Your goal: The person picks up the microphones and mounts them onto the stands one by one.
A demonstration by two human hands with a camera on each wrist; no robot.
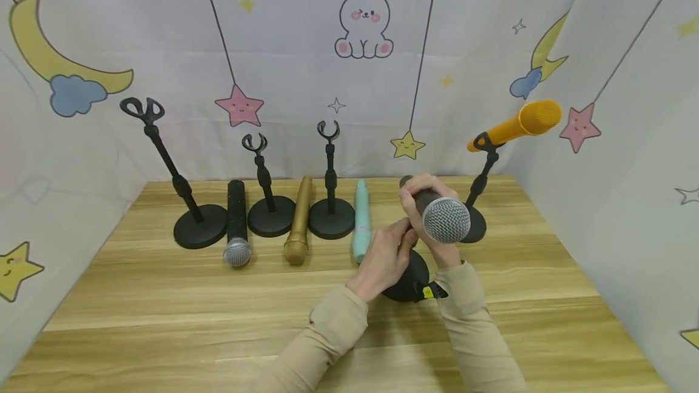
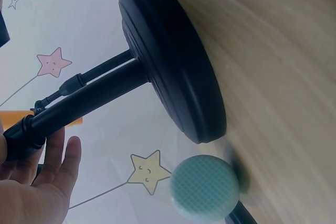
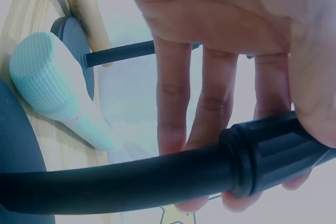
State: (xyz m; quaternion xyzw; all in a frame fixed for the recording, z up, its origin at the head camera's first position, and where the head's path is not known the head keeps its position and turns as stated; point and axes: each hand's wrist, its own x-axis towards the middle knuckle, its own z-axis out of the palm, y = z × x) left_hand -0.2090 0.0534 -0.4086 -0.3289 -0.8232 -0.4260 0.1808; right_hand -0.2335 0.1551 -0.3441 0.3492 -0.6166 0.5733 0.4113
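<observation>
My right hand [image 1: 428, 196] holds a black microphone [image 1: 426, 200] with a silver mesh head tilted toward me. Just below and to its left, my left hand [image 1: 384, 258] grips the collar of a black microphone stand [image 1: 408, 281]. In the left wrist view, the fingers of that hand [image 2: 39, 184] lie behind the ribbed collar, and the round base [image 2: 176, 72] tilts at the wood. The right wrist view shows fingers [image 3: 173, 98] passing behind the pole and collar [image 3: 262, 153]. The stand's upper end is hidden behind the hands and microphone.
To the left lie a teal microphone [image 1: 362, 223], a gold one [image 1: 298, 223] and a black one [image 1: 237, 217]. Among them stand several bare black stands [image 1: 330, 217]. An orange microphone [image 1: 513, 126] sits clipped in a stand [image 1: 477, 184] at right. Printed curtains [image 1: 306, 77] enclose the table.
</observation>
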